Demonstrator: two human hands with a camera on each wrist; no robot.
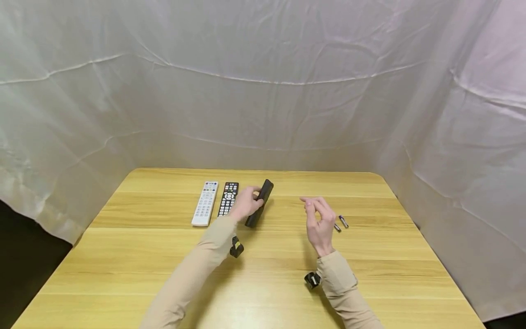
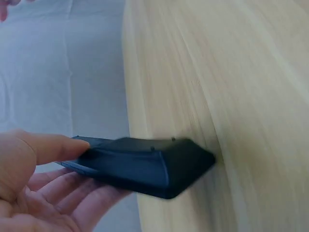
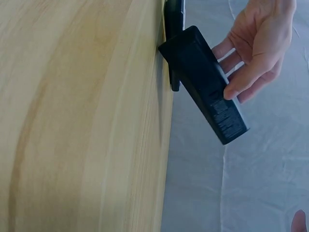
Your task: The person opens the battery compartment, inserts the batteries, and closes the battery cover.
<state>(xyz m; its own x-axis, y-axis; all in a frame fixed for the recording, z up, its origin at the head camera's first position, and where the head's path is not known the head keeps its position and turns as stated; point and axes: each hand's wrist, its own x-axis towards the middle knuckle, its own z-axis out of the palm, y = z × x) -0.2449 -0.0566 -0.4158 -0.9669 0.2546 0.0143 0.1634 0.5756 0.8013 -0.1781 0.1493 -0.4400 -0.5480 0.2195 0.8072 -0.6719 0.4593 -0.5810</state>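
Observation:
My left hand grips a black remote control between thumb and fingers, tilted just over the table. Its underside, with a printed label, faces the right wrist view, where the left hand holds its edge. The left wrist view shows the end and side of the remote close up. My right hand is raised over the right part of the table, fingers loosely bent, holding nothing. Two small batteries lie just beyond it, one partly hidden by the hand.
A white remote control and a black remote with white buttons lie side by side left of the left hand, the latter partly covered by it. Light cloth hangs behind the wooden table and at both sides.

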